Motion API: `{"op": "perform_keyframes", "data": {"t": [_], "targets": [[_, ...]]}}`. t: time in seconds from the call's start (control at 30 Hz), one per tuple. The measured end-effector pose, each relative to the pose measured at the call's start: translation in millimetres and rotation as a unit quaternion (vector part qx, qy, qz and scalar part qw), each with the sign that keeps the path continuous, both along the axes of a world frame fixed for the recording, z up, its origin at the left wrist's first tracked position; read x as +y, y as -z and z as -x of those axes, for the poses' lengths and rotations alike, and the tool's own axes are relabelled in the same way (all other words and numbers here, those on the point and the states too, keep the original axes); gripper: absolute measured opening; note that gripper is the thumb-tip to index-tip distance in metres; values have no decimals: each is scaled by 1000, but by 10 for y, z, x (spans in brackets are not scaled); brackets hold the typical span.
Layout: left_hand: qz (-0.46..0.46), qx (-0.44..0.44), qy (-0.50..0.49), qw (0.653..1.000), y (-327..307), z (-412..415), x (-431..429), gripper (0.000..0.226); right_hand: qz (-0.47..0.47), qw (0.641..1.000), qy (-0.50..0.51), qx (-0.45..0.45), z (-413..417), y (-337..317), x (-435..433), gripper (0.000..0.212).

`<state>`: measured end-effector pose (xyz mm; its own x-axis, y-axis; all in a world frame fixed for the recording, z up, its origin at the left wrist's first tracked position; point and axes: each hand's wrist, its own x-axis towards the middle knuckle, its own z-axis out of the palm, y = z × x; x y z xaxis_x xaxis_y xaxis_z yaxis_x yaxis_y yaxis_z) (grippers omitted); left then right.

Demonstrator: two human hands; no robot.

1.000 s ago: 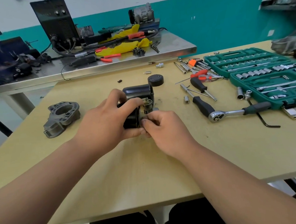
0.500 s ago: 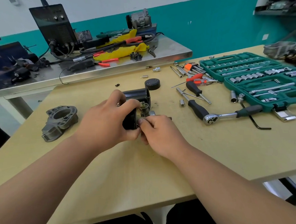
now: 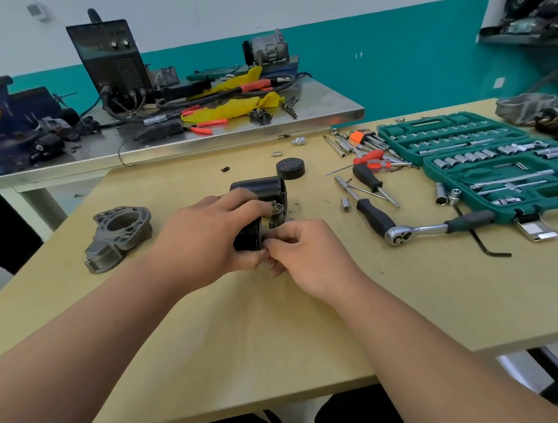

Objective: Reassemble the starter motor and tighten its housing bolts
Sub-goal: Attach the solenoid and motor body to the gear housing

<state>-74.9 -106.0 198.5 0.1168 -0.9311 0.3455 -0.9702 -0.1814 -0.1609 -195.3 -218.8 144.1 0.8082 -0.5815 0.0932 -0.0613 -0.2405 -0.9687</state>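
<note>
Mid-desk (image 3: 407, 301), the left hand (image 3: 204, 238) wraps the black motor housing (image 3: 257, 193); the right hand (image 3: 309, 252) pinches a small part, hidden, at its open end.

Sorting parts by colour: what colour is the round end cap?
Black end cap, clearest in the head view.

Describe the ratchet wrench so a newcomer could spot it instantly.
Find the open green socket set case on the right of the tan table. Just in front of its near edge lies the ratchet wrench. Unlike the black-handled screwdrivers beside it, it has a round chrome head.
</note>
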Motion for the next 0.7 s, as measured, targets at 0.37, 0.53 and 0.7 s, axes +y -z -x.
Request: {"op": "perform_keyframes", "data": {"t": [0.37,0.53,0.7], "targets": [[32,17,11,999,30,-9,-34,59,-56,998,11,-3,-3,-3,10,21],[23,39,-5,999,14,-25,-71,51,-10,1000,4,12,11,19,11,20],[1,67,-38,997,-79,-28,-115,53,84,996,11,-7,21,12,-8,14]]}}
